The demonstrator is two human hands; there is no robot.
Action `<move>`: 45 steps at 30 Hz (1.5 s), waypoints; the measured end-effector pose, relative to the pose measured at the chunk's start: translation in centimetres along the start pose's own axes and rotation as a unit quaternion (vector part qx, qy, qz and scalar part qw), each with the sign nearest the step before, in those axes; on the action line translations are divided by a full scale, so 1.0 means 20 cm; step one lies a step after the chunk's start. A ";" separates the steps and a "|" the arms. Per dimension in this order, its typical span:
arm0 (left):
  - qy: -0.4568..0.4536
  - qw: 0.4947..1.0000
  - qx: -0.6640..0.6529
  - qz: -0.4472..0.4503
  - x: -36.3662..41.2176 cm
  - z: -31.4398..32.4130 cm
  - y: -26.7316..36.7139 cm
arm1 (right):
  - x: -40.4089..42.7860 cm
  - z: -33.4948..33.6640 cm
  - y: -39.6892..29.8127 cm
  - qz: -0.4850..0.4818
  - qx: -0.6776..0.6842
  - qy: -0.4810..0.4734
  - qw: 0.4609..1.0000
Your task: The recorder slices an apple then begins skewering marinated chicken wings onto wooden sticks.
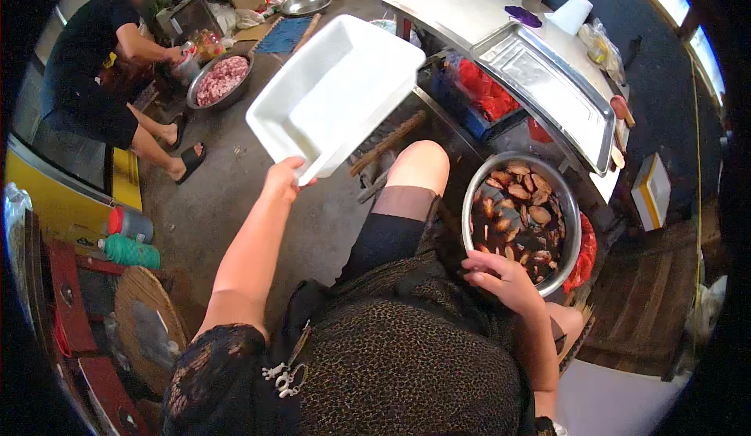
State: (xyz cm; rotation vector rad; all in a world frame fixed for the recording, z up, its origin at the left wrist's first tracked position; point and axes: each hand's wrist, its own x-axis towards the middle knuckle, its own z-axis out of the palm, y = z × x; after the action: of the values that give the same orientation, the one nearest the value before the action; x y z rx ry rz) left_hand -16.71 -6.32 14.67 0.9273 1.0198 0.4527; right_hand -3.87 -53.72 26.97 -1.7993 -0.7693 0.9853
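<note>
My left hand (287,179) grips the near corner of a white plastic tub (346,92), which is held up and tilted before me. No contents show inside the tub. At my right, a round metal basin (469,201) holds brown sliced pieces (540,216) in dark liquid. My right hand (504,280) hovers at the basin's near rim, fingers loosely bent and nothing visible in them. Whether its fingers touch the rim is unclear.
A shiny metal tray (545,89) lies on the white table (440,10), overhanging its edge. Beneath is a blue crate (481,128) with red bags. Across the floor, a person (88,66) bends beside a basin of pinkish chunks (223,81). Bottles (130,252) stand at left.
</note>
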 end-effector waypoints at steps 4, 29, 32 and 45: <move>0.007 1.000 -0.006 0.011 0.07 0.28 -0.01 | -0.20 -0.08 0.12 0.049 0.052 0.079 0.994; 0.040 0.834 0.258 0.486 -0.10 0.62 0.07 | -1.45 -0.50 0.99 0.078 0.294 0.665 0.682; -0.144 0.778 0.389 0.471 -0.13 0.75 0.10 | -1.45 -0.58 1.34 0.109 0.282 0.701 0.646; -0.271 0.576 0.542 0.548 -0.37 1.20 -0.17 | -1.32 -0.47 2.09 0.550 -0.256 0.498 0.620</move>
State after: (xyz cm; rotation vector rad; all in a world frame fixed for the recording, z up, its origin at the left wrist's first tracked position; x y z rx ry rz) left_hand 0.39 -23.93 20.65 2.6689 -0.1497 0.4495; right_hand -4.68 -95.51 -0.98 -2.8959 1.0278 0.1725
